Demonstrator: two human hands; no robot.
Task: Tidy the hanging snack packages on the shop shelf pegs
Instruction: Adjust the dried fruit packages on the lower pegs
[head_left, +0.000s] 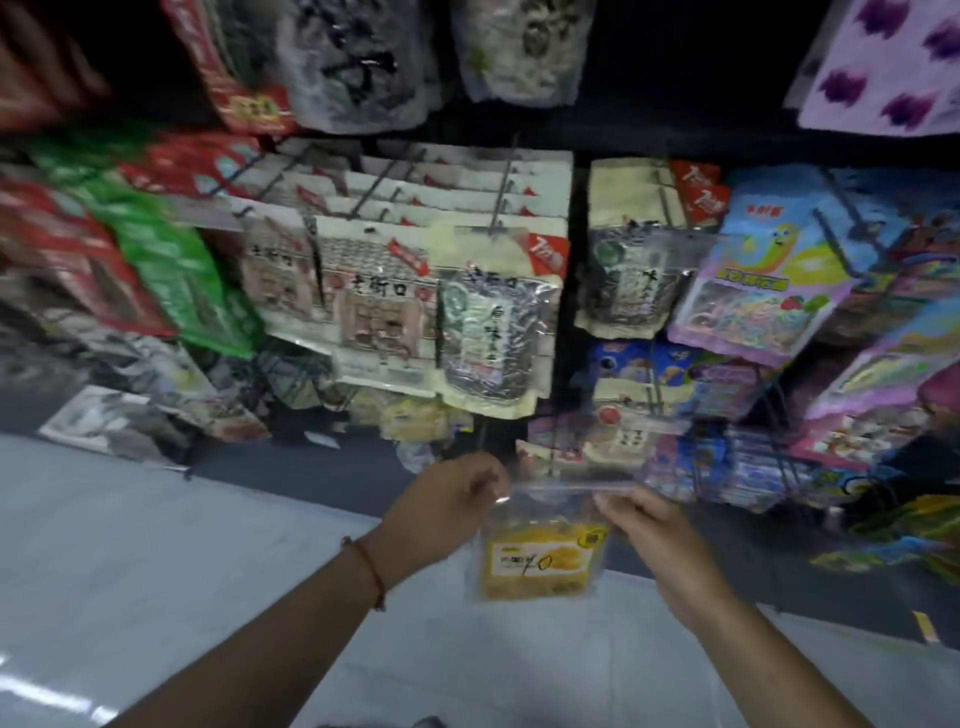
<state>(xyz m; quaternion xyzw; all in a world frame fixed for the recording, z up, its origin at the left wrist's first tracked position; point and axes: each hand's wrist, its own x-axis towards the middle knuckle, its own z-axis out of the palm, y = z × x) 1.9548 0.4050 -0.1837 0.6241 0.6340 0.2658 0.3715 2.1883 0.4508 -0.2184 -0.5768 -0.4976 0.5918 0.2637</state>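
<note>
Left hand (447, 499) and right hand (649, 525) pinched top corners of clear packet of yellow snacks (543, 551), fingers clamped on its upper edge, packet hanging between them, low before dark peg shelf (571, 291); red cord bracelet (366, 566) circled left wrist. Cream seed packets (488, 322) hung on wire pegs (501, 187) above, bright candy bags (758, 291) to right. Pale glossy floor (130, 545) ran below; scene dim, blurred
</note>
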